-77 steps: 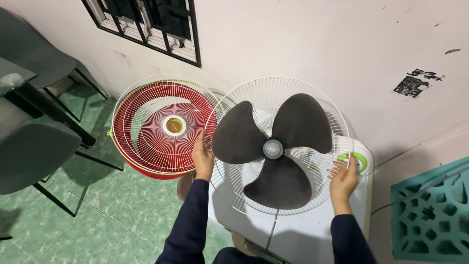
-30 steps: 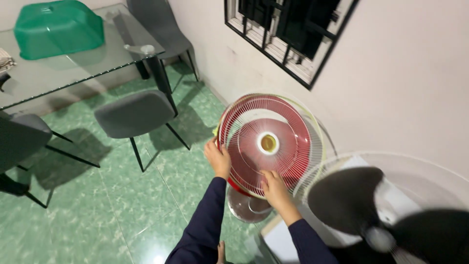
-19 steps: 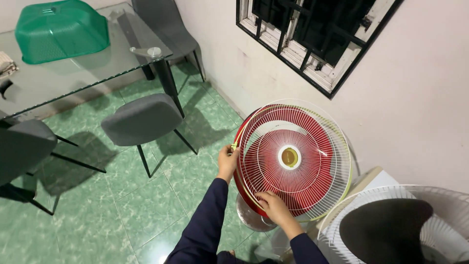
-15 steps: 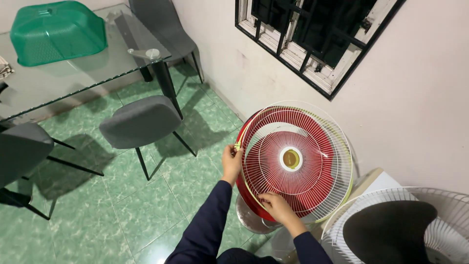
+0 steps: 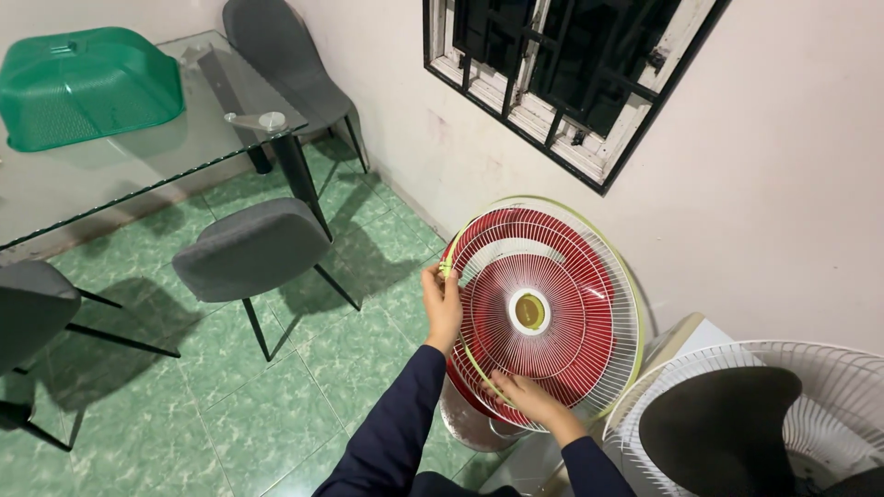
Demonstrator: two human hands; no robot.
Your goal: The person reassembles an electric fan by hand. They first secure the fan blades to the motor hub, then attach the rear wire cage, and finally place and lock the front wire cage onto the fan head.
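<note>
A round white wire fan guard [image 5: 589, 276] with a yellow-green rim and yellow centre leans against the wall, over a red basin [image 5: 465, 391] behind it. My left hand [image 5: 442, 299] grips the guard's left rim near a small green clip. My right hand [image 5: 520, 396] holds the guard's lower edge, fingers on the wires. At the bottom right stands a fan [image 5: 737, 433] with dark blades inside a white wire back guard, away from both hands.
A glass table [image 5: 138, 156] with a green plastic cover [image 5: 87, 83] stands at the upper left, with grey chairs [image 5: 244, 248] around it on the green tiled floor. A barred window [image 5: 562, 64] is in the wall above the guard. A metal bowl [image 5: 465, 428] sits under the basin.
Both hands left the dark-bladed fan and took hold of the white guard by the wall. In the last half second the guard tipped slightly toward the wall.
</note>
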